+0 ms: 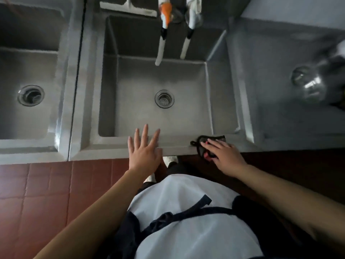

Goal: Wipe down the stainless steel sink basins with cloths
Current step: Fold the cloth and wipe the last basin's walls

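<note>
The middle stainless steel basin lies straight below me, with a round drain in its floor. A dark cloth lies draped over the basin's front rim at the right. My right hand presses flat on this cloth with straight fingers. My left hand hovers over the front rim with its fingers spread and holds nothing. A second basin with its own drain sits to the left.
Two white faucet spouts hang over the back of the middle basin, one with an orange fitting. A steel drainboard at the right carries an upturned glass. Red floor tiles run along the front.
</note>
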